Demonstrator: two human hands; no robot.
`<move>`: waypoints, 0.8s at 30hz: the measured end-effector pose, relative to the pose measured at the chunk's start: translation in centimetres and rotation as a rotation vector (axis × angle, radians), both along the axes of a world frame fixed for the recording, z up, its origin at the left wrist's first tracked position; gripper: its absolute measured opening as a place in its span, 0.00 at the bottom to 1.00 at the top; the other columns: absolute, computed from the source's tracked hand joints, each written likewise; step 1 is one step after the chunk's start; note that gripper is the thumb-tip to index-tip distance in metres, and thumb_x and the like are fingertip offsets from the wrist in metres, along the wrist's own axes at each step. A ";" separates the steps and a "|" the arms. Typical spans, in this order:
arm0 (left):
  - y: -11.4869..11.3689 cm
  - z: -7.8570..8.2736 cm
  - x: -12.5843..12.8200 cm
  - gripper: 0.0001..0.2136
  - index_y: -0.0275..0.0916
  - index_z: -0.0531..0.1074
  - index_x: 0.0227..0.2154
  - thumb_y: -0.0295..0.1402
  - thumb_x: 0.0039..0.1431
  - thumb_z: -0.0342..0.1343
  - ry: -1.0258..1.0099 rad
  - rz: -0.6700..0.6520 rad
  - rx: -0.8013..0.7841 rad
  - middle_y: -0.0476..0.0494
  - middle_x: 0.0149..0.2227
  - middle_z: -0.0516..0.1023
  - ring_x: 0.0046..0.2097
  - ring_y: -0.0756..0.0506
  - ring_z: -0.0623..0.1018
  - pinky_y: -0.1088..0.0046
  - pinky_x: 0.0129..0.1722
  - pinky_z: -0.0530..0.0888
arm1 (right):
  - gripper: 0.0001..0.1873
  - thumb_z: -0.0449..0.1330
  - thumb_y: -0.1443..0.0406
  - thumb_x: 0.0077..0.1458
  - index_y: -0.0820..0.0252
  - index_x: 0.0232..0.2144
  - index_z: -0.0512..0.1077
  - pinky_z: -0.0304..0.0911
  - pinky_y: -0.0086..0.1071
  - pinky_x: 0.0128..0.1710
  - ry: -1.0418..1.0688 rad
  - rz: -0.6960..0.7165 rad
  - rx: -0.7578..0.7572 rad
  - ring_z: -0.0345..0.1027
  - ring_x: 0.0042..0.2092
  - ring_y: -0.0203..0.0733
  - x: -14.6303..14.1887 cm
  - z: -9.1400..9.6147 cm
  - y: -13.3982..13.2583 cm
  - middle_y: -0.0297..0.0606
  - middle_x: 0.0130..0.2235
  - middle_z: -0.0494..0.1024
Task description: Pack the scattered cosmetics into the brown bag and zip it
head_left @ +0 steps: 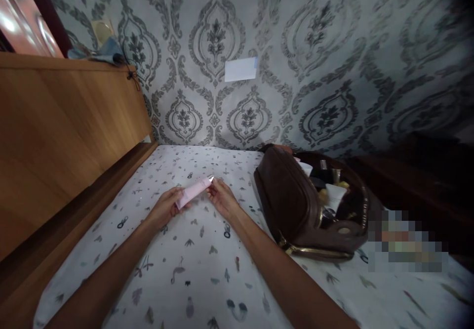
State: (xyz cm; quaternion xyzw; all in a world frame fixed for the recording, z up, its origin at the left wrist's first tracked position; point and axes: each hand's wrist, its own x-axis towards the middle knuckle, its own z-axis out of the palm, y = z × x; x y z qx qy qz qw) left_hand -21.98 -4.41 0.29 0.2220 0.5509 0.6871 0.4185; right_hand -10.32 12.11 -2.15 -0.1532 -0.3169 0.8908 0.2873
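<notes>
A pale pink squeeze tube (193, 192) is held slantwise above the patterned bed sheet, its silvery end up and to the right. My left hand (168, 206) grips the lower left end between thumb and fingers. At the silvery end, the fingers of my right hand (223, 198) are closed on the tube. Print on the tube is too small to read. To the right of my hands lies a brown leather toiletry bag (287, 190), unzipped, with white-topped containers and small bottles inside; part of its contents is hidden in shadow.
White sheet (207, 279) with small printed motifs covers the bed. A wooden panel (70, 136) borders the left side, with a blue cloth (98, 52) on top. Behind stands a patterned wall with a white paper (240, 69). A blurred-out item (407, 245) lies right of the bag.
</notes>
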 end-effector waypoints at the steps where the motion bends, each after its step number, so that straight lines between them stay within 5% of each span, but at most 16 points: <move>1: -0.1 0.0 0.0 0.18 0.36 0.70 0.42 0.36 0.50 0.67 0.017 0.012 0.004 0.43 0.36 0.78 0.30 0.47 0.82 0.81 0.20 0.70 | 0.16 0.75 0.60 0.42 0.58 0.29 0.73 0.66 0.21 0.23 0.001 -0.002 0.000 0.69 0.26 0.30 0.0 0.0 0.0 0.29 0.26 0.77; 8: -0.1 -0.6 0.0 0.29 0.43 0.66 0.46 0.31 0.39 0.70 0.311 0.095 0.010 0.44 0.44 0.75 0.39 0.45 0.81 0.78 0.29 0.74 | 0.13 0.73 0.62 0.46 0.58 0.28 0.73 0.67 0.21 0.26 0.011 -0.025 -0.013 0.71 0.27 0.31 0.1 0.0 0.2 0.29 0.27 0.77; 17: -0.2 -0.6 0.3 0.25 0.43 0.63 0.49 0.33 0.46 0.64 0.561 0.152 -0.030 0.45 0.42 0.73 0.39 0.45 0.78 0.74 0.33 0.76 | 0.12 0.73 0.62 0.46 0.58 0.29 0.73 0.67 0.21 0.26 0.008 -0.022 -0.040 0.71 0.28 0.31 0.1 -0.2 0.2 0.30 0.27 0.78; 24: -0.3 -1.3 0.0 0.26 0.43 0.64 0.49 0.33 0.46 0.65 0.548 0.174 -0.019 0.46 0.42 0.73 0.39 0.45 0.76 0.74 0.33 0.76 | 0.13 0.73 0.63 0.45 0.58 0.28 0.73 0.67 0.22 0.26 0.006 -0.023 -0.037 0.71 0.28 0.32 0.1 -0.3 0.2 0.29 0.27 0.77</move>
